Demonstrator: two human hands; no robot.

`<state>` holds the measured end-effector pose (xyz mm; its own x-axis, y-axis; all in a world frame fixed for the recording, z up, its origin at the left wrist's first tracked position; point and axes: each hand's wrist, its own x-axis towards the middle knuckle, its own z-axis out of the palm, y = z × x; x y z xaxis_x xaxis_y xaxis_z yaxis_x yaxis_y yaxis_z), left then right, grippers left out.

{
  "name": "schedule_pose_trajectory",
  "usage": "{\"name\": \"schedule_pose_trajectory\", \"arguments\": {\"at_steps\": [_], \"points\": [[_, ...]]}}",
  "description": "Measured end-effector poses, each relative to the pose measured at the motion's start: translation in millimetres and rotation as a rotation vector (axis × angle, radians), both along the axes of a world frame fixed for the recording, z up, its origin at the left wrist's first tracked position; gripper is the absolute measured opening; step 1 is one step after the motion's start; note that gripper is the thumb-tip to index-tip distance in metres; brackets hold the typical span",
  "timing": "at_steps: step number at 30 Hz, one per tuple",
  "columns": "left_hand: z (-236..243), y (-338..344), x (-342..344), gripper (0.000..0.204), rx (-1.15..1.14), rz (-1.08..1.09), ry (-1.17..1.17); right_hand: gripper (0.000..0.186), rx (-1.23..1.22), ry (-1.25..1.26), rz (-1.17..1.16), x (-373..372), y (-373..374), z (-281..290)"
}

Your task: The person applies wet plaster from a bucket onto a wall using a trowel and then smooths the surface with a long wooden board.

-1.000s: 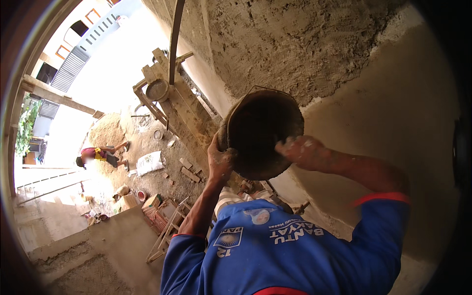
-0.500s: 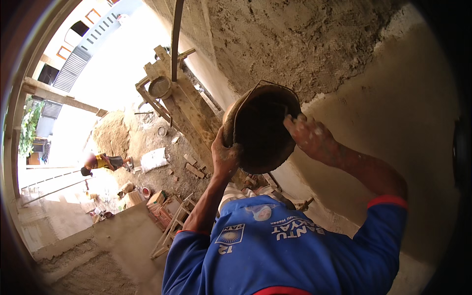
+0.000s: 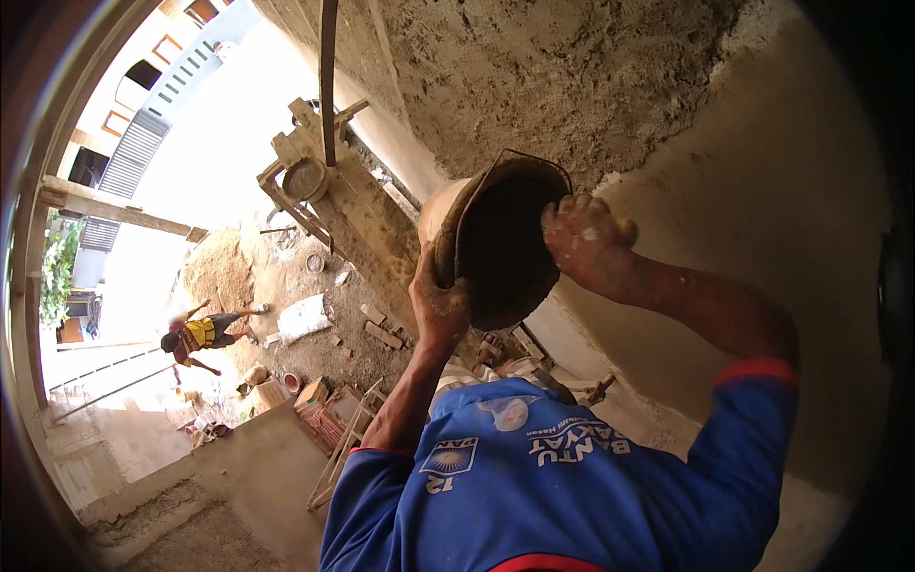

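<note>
A dark-mouthed bucket [image 3: 446, 214] with a thin wire bail is tilted in front of my chest. My left hand [image 3: 442, 303] grips its near left rim, thumb at the mouth and fingers round the outside. Over the right side of the mouth, my right hand [image 3: 593, 246] is closed in a fist with pale mortar smears on it. A yellowish handle end [image 3: 627, 232] sticks out of that fist; it looks like a trowel's, with the blade hidden. The bucket's inside is too dark to make out its contents.
A rough plastered wall [image 3: 553, 86] rises ahead, smoother at right. Beyond the bucket is a plank scaffold [image 3: 367, 214] carrying another bucket [image 3: 305, 178]. Far below at left are a sand pile [image 3: 217, 267], a white sack [image 3: 303, 317] and a person [image 3: 205, 332] in yellow and dark clothes.
The bucket has shifted slightly left and shows more of its outer side. My right fist has moved a little left and turned. The person below has changed posture, with arms and legs spread.
</note>
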<state>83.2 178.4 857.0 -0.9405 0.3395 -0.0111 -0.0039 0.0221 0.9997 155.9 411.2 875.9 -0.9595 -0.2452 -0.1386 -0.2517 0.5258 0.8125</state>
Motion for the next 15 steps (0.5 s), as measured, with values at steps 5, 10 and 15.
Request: {"name": "schedule_pose_trajectory", "arguments": {"at_steps": [5, 10, 15], "points": [[-5, -2, -10, 0.052, -0.071, 0.057, 0.179, 0.024, -0.963, -0.128, -0.016, -6, -3, -11], [-21, 17, 4, 0.058, -0.21, 0.04, 0.174, 0.02, -1.345, -0.183, -0.191, 22, 3, -103], [-42, 8, 15, 0.058, -0.246, 0.053, 0.156, 0.028, -1.549, -0.288, -0.159, 25, -35, -116]]}}
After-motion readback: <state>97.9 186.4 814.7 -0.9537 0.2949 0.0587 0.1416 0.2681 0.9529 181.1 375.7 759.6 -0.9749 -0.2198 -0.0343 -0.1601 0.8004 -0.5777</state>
